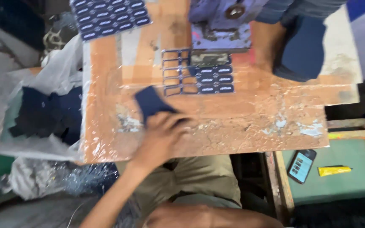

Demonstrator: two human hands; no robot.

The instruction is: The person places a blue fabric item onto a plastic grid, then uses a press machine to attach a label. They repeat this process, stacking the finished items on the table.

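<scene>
Navy fabric, cut to a small rough-edged square (pixel 150 102), lies flat on the counter (pixel 241 122) a little left of centre, its lower corner tucked under the fingertips of the left hand (pixel 162 136), which reaches up from six o'clock with fingers held together and pressing down on the cloth; motion blur hides whether the thumb pinches it. The piece is plain, dark and matte, with no print showing. At about one o'clock from it, just apart, sits a partly emptied label sheet (pixel 197 71): its left half is bare frame, its right half keeps rows of dark blue oblong labels with pale marks. At twelve o'clock from the sheet stands a worn blue-grey metal press (pixel 220 25), its base touching the sheet's top edge. At two o'clock the right hand (pixel 268 46) rests on the counter beside a stack of dark navy cloth (pixel 303 46); whether its fingers are spread or closed cannot be told, since they are hidden. A full label sheet (pixel 108 17) lies at eleven o'clock. The counter is orange-brown under scuffed, peeling clear film. Off its left edge, at nine o'clock, a clear plastic bag (pixel 39 109) holds more navy pieces. At four o'clock, on a green tray (pixel 360 177), lie a phone (pixel 301 165) and a yellow tube (pixel 333 170).
</scene>
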